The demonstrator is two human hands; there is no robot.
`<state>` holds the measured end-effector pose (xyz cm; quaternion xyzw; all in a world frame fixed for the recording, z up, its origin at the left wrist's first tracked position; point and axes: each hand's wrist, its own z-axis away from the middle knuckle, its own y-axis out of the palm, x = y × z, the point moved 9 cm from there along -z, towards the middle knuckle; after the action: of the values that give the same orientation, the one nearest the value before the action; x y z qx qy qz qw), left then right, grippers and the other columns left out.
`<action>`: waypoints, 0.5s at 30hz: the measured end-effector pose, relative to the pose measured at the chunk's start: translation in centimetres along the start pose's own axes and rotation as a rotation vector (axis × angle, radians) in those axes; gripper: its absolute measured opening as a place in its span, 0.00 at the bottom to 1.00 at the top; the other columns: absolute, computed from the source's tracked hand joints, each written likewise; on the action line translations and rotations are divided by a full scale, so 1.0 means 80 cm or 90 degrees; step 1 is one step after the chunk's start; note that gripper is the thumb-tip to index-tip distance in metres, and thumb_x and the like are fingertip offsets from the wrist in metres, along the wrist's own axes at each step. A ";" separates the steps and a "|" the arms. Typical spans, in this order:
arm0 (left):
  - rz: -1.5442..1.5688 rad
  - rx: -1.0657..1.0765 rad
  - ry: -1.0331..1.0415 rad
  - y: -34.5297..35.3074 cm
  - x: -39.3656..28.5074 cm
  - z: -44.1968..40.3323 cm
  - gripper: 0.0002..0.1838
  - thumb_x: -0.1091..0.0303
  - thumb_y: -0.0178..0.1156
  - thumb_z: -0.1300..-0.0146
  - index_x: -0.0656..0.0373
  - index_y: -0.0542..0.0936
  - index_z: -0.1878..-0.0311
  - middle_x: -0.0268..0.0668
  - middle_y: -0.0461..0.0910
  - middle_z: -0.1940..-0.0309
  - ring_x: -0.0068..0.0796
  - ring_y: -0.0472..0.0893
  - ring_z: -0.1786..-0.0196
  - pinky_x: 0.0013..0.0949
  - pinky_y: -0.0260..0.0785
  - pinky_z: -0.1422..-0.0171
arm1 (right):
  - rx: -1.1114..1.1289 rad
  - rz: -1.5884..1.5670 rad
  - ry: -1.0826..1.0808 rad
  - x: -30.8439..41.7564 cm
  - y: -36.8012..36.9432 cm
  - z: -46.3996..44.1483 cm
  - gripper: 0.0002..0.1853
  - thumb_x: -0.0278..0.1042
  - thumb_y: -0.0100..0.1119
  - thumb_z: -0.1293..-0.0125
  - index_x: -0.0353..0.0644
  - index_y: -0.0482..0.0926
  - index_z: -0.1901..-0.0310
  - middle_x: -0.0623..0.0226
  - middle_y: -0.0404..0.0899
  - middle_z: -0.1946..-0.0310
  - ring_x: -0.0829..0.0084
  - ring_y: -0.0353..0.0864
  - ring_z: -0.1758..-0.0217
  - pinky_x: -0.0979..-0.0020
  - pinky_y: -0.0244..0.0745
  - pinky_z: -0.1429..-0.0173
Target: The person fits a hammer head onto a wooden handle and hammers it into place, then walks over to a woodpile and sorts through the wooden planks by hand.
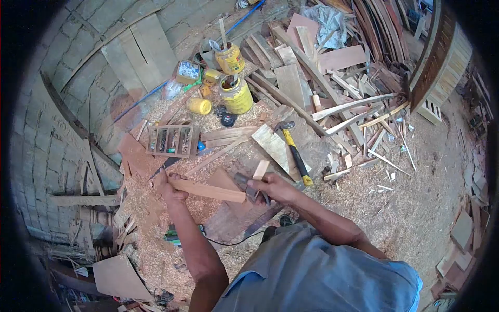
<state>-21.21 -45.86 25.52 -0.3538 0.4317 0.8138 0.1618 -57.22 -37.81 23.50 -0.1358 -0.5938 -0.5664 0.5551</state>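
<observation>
Likely stiff and light, wooden board (212, 191), best gripped by its edges, spans between hands; left hand (170, 188) closed round one end, right hand (274, 188) curled round dark tool (242, 180) at the other.

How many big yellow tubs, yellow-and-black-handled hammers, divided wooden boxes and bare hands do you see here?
Big yellow tubs: 2
Yellow-and-black-handled hammer: 1
Divided wooden box: 1
Bare hands, left hand and right hand: 2
Total: 6
</observation>
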 end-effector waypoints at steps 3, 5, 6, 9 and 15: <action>0.051 0.028 0.013 -0.002 0.020 0.002 0.24 0.45 0.61 0.25 0.53 0.72 0.70 0.33 0.73 0.78 0.31 0.76 0.74 0.39 0.76 0.64 | -0.101 -0.115 0.086 -0.001 -0.024 0.031 0.18 0.48 0.59 0.21 0.38 0.82 0.50 0.58 0.88 0.64 0.77 0.83 0.75 0.76 0.79 0.71; 0.175 0.105 0.021 -0.003 0.035 0.007 0.27 0.39 0.56 0.24 0.54 0.72 0.70 0.33 0.74 0.77 0.33 0.77 0.70 0.42 0.77 0.61 | -0.095 -0.393 0.088 -0.025 -0.044 0.036 0.19 0.48 0.58 0.21 0.39 0.80 0.45 0.54 0.88 0.57 0.77 0.82 0.74 0.77 0.79 0.70; 0.232 0.145 0.019 -0.007 0.042 0.009 0.29 0.36 0.53 0.24 0.54 0.72 0.70 0.33 0.74 0.76 0.34 0.78 0.69 0.43 0.77 0.59 | -0.094 -0.538 0.085 -0.038 -0.058 0.039 0.19 0.48 0.58 0.21 0.40 0.79 0.42 0.52 0.88 0.54 0.77 0.82 0.74 0.77 0.79 0.70; 0.271 0.061 0.045 -0.087 0.031 -0.024 0.36 0.28 0.43 0.25 0.56 0.74 0.67 0.36 0.76 0.75 0.37 0.80 0.64 0.53 0.79 0.51 | -0.102 -0.481 0.045 -0.020 -0.137 0.098 0.21 0.47 0.52 0.19 0.43 0.73 0.34 0.54 0.87 0.46 0.77 0.81 0.73 0.79 0.80 0.69; 0.439 0.180 -0.094 -0.100 0.063 -0.014 0.43 0.23 0.34 0.26 0.58 0.77 0.64 0.42 0.79 0.72 0.43 0.81 0.62 0.66 0.77 0.45 | -0.236 -0.431 0.036 -0.024 -0.240 0.176 0.20 0.47 0.47 0.17 0.40 0.73 0.38 0.56 0.89 0.51 0.74 0.83 0.72 0.75 0.82 0.68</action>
<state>-19.65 -42.39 16.79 -0.1023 0.6206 0.7762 -0.0433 -78.86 -31.49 15.60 -0.0148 -0.4770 -0.8189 0.3188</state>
